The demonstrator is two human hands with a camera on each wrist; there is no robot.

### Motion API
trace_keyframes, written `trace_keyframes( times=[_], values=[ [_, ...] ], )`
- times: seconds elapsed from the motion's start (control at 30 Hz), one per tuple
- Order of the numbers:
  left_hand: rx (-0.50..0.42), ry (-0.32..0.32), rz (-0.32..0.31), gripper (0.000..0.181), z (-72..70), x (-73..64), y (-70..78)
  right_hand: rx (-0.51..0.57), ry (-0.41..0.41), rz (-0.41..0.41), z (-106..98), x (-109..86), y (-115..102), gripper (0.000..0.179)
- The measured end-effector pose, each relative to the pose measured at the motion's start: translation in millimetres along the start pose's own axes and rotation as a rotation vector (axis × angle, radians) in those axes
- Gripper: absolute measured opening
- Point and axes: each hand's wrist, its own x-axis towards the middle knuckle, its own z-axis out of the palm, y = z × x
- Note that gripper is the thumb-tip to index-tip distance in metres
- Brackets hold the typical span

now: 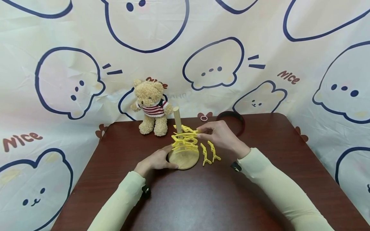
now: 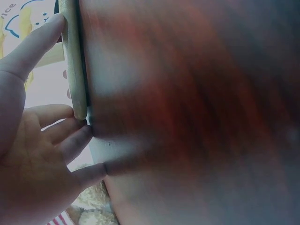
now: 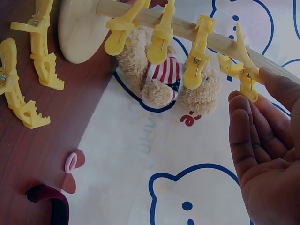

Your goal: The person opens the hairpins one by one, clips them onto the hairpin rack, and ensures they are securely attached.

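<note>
A wooden post (image 1: 177,117) stands upright on a round wooden base (image 1: 185,162). My left hand (image 1: 156,158) holds the base at its left rim, thumb in front and fingers spread along the edge. Three yellow hair clips (image 3: 161,40) are clamped on the post one above another. Near the post's upper part, my right hand (image 1: 218,134) pinches another yellow hair clip (image 3: 248,77) between thumb and fingers. Its jaws are spread beside the post; I cannot tell whether they touch it. Two more hair clips (image 1: 213,152) lie on the table right of the base.
A teddy bear (image 1: 150,107) in a striped shirt stands behind the post, to the left. At the table's back edge are a small pink ring (image 1: 204,118) and a dark headband (image 1: 242,123). A printed cloth (image 1: 162,64) hangs behind the brown table (image 1: 188,199).
</note>
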Motion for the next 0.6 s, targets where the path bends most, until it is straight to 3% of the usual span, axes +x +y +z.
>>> trace_keyframes(
  times=[0.2,0.6],
  values=[
    [-0.001,0.007,0.027,0.098,-0.1,1.0,0.7,-0.004,-0.013,-0.002,3.2,4.4,-1.3,0.025],
    [-0.015,-0.010,-0.008,0.098,-0.1,0.7,0.5,0.004,-0.007,-0.010,6.1,7.3,0.3,0.022]
  ],
)
